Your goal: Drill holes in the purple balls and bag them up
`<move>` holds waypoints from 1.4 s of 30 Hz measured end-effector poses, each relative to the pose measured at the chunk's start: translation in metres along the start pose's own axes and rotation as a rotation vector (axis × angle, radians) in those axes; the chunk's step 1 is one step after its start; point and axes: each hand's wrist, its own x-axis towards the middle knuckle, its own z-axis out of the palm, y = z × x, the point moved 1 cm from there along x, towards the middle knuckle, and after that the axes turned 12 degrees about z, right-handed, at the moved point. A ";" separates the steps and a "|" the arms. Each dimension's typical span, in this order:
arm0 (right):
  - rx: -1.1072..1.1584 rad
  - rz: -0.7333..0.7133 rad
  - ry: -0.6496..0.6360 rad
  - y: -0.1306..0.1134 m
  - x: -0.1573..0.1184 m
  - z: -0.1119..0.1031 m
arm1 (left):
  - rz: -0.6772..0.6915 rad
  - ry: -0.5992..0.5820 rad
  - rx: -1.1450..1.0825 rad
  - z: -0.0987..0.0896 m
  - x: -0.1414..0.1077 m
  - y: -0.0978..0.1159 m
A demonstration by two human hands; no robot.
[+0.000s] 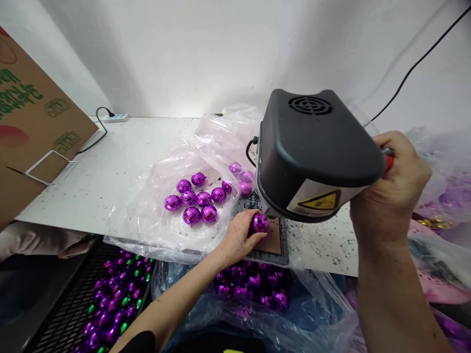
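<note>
My left hand [239,234] is closed round a shiny purple disco ball ornament [260,223], fingers behind it and thumb in front. The ball is on the brown pad of a dark base plate [284,240]. Above it stands a machine with a black housing [324,142], a round vent on top and a yellow warning label. My right hand [397,181] is wrapped round the machine's red handle [388,161], which is mostly hidden by the fingers. The machine's underside, near the ball, is largely hidden by the housing.
Several purple balls [203,198] lie on clear plastic film [147,215] left of the machine. More fill a bag [253,282] below the table edge. A black crate [62,299] holds purple and green balls. A cardboard box [40,127] stands left; a person's leg [33,239] shows below it.
</note>
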 end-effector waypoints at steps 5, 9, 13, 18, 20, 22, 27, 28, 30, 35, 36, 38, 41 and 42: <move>-0.026 0.030 0.004 -0.001 0.000 0.001 | 0.039 -0.004 0.122 0.005 -0.001 0.004; -0.011 0.067 -0.010 -0.001 0.000 0.001 | 0.027 0.038 0.113 0.006 -0.001 0.001; -0.019 0.061 0.005 -0.001 0.000 -0.001 | -0.017 0.079 -0.020 0.007 -0.003 -0.007; -0.056 0.052 0.028 -0.002 -0.001 -0.002 | -0.031 0.063 -0.102 0.009 -0.005 -0.012; -0.068 0.057 0.025 -0.003 -0.001 -0.003 | -0.050 0.059 -0.136 0.008 -0.005 -0.014; -0.074 0.055 0.023 -0.002 -0.001 -0.003 | -0.122 0.111 -0.218 0.005 -0.005 -0.017; -0.095 0.029 0.031 -0.001 0.000 -0.004 | -0.264 0.221 -0.449 -0.011 -0.011 -0.025; -0.096 0.035 0.030 -0.001 0.000 -0.004 | -0.265 0.211 -0.460 -0.012 -0.012 -0.024; -0.097 0.048 0.032 -0.001 0.000 -0.003 | -0.259 0.192 -0.436 -0.012 -0.014 -0.022; -0.084 0.024 0.029 -0.003 0.001 0.000 | -0.212 0.135 -0.272 -0.001 -0.016 -0.014; -0.088 0.022 0.023 -0.003 0.001 0.000 | -0.187 0.126 -0.236 0.002 -0.015 -0.013; -0.098 0.019 0.023 -0.004 0.002 0.000 | -0.129 0.112 -0.168 0.006 -0.013 -0.011; -0.096 0.028 0.033 -0.003 0.001 -0.001 | -0.050 0.082 -0.072 0.010 -0.010 -0.009; -0.091 0.031 0.032 -0.002 0.001 -0.001 | -0.026 0.070 -0.042 0.011 -0.010 -0.008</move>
